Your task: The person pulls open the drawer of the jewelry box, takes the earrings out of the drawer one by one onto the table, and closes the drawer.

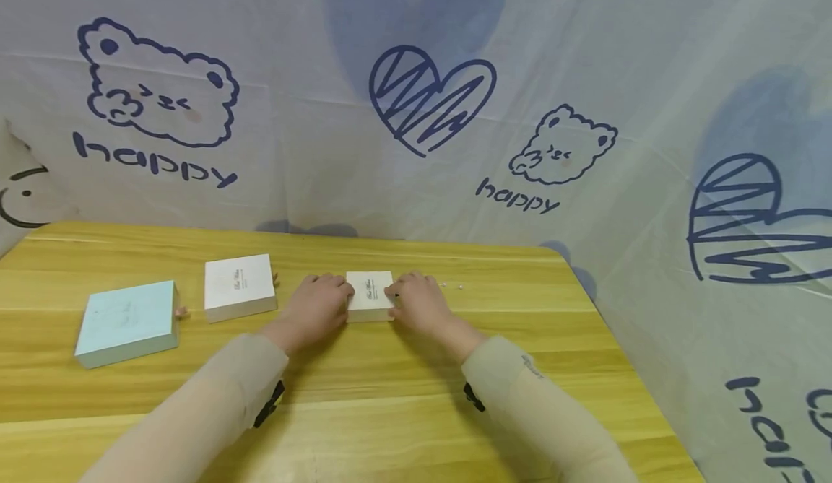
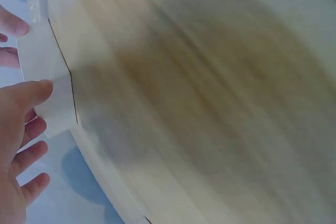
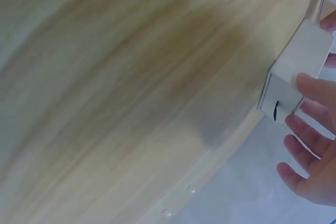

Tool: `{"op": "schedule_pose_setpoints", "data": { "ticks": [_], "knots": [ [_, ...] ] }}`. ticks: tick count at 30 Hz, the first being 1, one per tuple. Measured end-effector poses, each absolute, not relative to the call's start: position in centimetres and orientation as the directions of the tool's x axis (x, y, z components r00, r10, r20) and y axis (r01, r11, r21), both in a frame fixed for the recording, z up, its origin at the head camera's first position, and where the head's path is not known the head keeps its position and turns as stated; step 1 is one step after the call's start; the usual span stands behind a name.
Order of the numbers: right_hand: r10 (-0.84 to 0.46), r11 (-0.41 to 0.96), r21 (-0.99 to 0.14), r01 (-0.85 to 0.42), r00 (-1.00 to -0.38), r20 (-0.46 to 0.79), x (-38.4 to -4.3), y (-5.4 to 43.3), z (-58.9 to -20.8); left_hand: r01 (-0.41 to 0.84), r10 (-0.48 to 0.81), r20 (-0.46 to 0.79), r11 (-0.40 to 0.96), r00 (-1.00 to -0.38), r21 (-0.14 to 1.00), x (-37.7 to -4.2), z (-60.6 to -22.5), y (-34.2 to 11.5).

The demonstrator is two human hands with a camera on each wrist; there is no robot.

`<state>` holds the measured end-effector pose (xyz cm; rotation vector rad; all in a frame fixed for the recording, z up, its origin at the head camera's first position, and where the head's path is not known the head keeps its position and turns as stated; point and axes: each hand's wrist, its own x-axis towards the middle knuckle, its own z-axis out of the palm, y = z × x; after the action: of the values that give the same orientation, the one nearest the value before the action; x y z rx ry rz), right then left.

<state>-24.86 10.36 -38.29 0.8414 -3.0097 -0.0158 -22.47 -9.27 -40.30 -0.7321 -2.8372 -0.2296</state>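
A small white box (image 1: 370,289) with dark print on its lid sits on the wooden table between both hands. My left hand (image 1: 317,304) grips its left end; in the left wrist view the thumb (image 2: 41,92) lies on the near side, and the other fingers reach behind. At the opposite end, my right hand (image 1: 424,304) pinches the box between thumb and forefinger. Its remaining fingers are spread apart in the right wrist view. A short black ribbon tab (image 3: 276,110) sticks out of the box's right end face, beside the right fingers.
To the left stand a larger white box (image 1: 239,284) and a light blue box (image 1: 128,317), each with a pinkish tab on its right side. Two tiny shiny pieces (image 1: 461,286) lie right of the right hand. A printed cloth (image 1: 312,107) hangs behind the table (image 1: 364,425).
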Motion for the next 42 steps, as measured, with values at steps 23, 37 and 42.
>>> {"op": "schedule_pose_setpoints", "data": {
  "ticks": [23,37,42],
  "knots": [
    [-0.415,0.909,0.029,-0.415,-0.910,-0.006,-27.5,9.5,-38.4,0.375,0.363,0.131,0.923,-0.922,0.083,-25.6,-39.7,-7.4],
    [-0.371,0.928,0.040,-0.371,-0.929,-0.004,-28.4,8.9,-38.7,0.322,0.313,0.087,0.940,-0.946,0.111,-26.6,-39.6,-7.3],
    [-0.362,0.932,-0.006,-0.362,-0.931,-0.037,-28.4,9.1,-38.4,0.343,0.341,0.040,0.932,-0.939,0.113,-26.3,-39.0,-7.6]
  ]
}}
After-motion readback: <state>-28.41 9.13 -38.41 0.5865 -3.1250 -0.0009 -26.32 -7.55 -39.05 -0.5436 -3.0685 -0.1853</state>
